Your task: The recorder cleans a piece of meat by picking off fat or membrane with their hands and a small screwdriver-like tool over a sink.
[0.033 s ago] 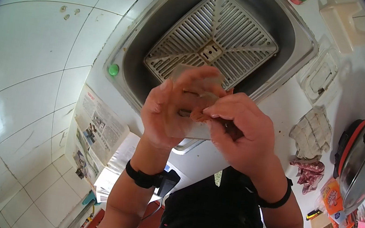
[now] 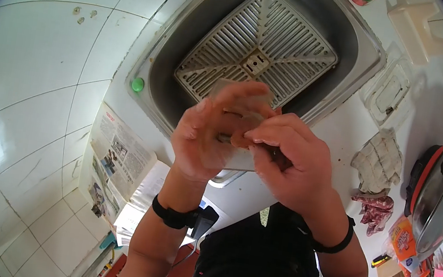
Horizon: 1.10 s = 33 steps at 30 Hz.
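Note:
My left hand [image 2: 192, 140] grips a clear, flat plastic piece [image 2: 216, 152], which its fingers show through, above the near edge of the steel sink [image 2: 350, 40]. My right hand [image 2: 301, 162] has its thumb and finger pinched on a small orange-brown piece [image 2: 240, 140] against the plastic; I cannot make out what that piece is. A slotted metal grate [image 2: 284, 27] lies in the basin beyond both hands.
A green round cap [image 2: 137, 84] and newspapers [image 2: 119, 152] are at left. At right are a beige plastic holder [image 2: 415, 30], a clear tray [image 2: 389, 89], a grey cloth [image 2: 376, 159], a red-white cloth [image 2: 373, 213], a pan with lid [image 2: 433, 199] and orange packets [image 2: 404, 240].

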Motion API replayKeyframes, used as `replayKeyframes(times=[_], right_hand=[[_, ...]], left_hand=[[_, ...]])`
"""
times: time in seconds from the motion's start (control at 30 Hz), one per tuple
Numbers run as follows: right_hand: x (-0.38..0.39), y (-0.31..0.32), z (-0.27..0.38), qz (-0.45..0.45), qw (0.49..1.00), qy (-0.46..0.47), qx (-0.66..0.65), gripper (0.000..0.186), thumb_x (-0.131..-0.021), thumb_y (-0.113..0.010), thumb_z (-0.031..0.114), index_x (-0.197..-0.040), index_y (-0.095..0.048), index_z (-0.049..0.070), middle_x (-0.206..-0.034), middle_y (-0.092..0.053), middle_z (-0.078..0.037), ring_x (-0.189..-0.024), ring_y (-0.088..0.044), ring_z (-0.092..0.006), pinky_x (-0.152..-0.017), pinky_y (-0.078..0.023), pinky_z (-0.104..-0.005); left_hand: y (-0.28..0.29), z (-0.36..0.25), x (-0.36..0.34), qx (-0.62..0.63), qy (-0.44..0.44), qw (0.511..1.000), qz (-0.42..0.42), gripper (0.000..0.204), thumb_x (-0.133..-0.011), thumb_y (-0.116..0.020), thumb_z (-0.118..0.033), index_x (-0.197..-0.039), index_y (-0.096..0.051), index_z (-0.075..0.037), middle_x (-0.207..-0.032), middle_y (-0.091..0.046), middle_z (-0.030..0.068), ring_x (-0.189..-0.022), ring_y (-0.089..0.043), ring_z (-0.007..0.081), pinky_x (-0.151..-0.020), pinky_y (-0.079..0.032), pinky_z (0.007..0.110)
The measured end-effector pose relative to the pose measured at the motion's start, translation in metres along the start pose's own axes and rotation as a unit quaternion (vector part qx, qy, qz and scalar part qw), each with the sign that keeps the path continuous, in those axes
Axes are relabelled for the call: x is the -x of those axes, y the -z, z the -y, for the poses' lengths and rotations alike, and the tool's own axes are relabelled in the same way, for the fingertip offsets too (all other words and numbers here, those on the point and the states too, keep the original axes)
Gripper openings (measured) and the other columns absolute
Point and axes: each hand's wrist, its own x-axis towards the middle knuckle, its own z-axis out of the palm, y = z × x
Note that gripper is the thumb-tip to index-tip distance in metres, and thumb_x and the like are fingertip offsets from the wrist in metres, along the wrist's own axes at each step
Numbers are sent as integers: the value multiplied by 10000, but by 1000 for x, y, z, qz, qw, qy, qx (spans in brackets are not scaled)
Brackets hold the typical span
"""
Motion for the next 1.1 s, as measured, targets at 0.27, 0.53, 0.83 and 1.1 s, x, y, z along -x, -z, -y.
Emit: replayKeyframes(times=[0.27,0.53,0.83,1.1], right_hand=[[1,2,0,94,993,-1,66,286,-866,-746,72,-1145,-726,135,-1036,-684,-31,-694,-690,-228,-587,-548,-351],[2,2,-6,105,974,72,186,282,-855,-753,129,-1132,-716,161,-920,-587,-16,-717,-670,-249,-562,-533,-382],[12,0,-5,40,973,98,205,340,-841,-773,91,-1171,-734,163,-948,-619,-5,-654,-663,-215,-512,-503,-354],[19,1,1,-37,996,-15,77,236,-888,-776,91,-1122,-756,123,-974,-697,-19,-681,-704,-223,-548,-545,-344]], left_hand=[[-11,4,-4,-41,-15,998,41,736,-986,-572,-467,-1505,-482,47,-1321,-638,185,-1165,-645,261,-1023,-497,364],[-18,5,0,-59,14,998,1,756,-949,-607,-455,-1505,-486,43,-1315,-635,181,-1187,-634,258,-1052,-477,355],[-12,4,0,-75,12,996,39,791,-955,-517,-497,-1518,-470,57,-1300,-646,194,-1186,-639,287,-1041,-482,361],[-12,12,1,100,49,992,-56,803,-1010,-425,-536,-1521,-454,83,-1251,-656,240,-1043,-695,329,-923,-553,391]])
